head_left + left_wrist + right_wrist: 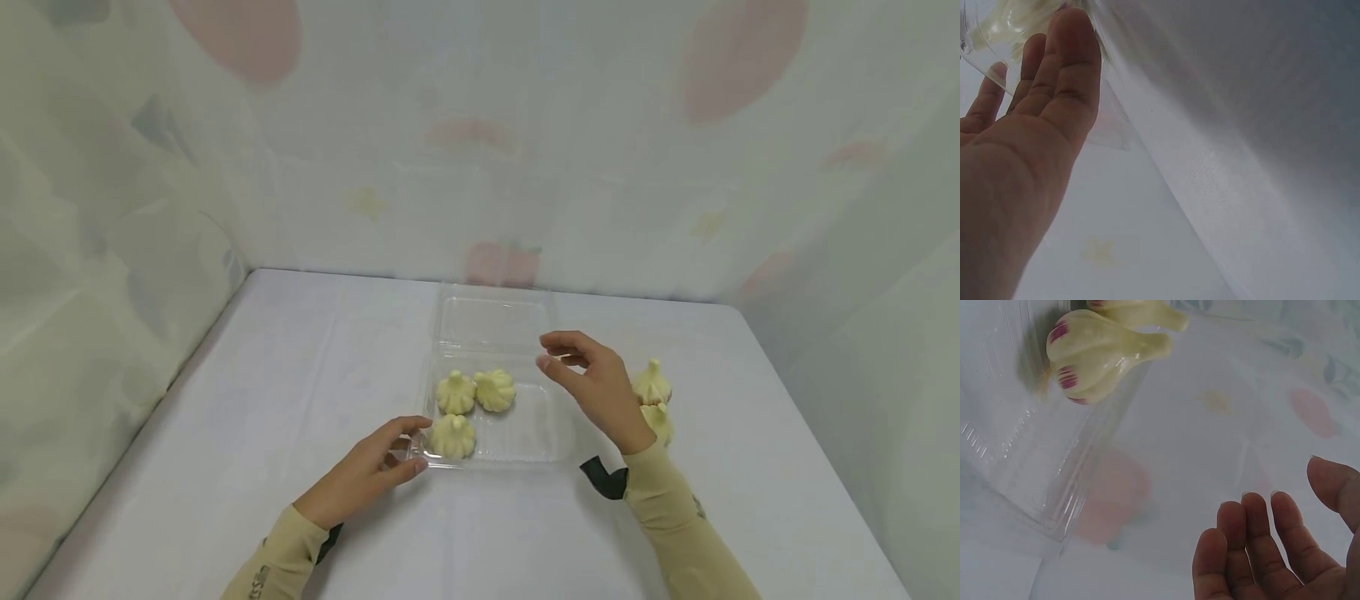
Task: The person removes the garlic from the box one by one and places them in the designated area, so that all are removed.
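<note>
A clear plastic clamshell box (528,425) lies opened on the table, its lid (495,321) folded back. Inside its left part sit three pale garlic bulbs: one at the back left (455,393), one beside it (495,391) and one at the front left (452,437). My left hand (363,471) touches the box's left edge with loosely bent fingers, thumb by the front corner. Over the right side of the box, my right hand (600,387) is raised with relaxed fingers and holds nothing. Purple streaks mark a bulb (1094,359) in the right wrist view.
Two more garlic bulbs, one at the back (652,385) and one in front (657,423), stand on the table right of the box, partly behind my right hand and wrist. Patterned cloth walls (480,200) enclose the white table (510,533) at the back and sides.
</note>
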Demonstrator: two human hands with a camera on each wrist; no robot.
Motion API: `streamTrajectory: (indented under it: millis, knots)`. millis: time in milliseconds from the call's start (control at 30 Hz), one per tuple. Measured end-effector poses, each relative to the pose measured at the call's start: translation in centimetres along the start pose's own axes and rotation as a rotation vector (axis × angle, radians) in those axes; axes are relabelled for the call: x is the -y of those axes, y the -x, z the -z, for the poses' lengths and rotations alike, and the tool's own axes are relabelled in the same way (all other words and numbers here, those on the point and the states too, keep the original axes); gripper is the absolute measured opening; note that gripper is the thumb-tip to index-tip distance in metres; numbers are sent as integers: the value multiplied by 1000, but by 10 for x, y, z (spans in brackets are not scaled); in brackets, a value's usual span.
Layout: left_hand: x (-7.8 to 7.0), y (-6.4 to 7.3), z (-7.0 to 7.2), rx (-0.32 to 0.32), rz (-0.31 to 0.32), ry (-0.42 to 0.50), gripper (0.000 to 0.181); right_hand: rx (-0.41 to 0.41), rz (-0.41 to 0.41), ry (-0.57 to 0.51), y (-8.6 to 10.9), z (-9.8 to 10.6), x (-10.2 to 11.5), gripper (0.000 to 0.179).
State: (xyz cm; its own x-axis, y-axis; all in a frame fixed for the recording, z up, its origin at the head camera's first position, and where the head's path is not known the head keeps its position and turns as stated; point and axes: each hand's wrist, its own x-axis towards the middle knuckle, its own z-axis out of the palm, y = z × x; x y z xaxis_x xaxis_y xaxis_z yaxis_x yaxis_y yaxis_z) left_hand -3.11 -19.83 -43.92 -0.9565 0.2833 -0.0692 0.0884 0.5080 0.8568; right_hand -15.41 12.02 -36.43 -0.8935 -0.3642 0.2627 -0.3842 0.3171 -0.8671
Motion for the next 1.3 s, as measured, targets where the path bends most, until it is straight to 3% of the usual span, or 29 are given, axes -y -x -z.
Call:
streamTrajectory:
  millis: [300,600,1300]
  knots:
    - [0,-2,1,0,-1,-4,57,79,-11,-4,-11,-13,-10,33]
    - [-2,0,0,11,16,20,57,126,-27,60,-20,-23,-12,34]
    - [-2,1,-1,11,8,28,57,164,-9,123,-36,-35,-17,33]
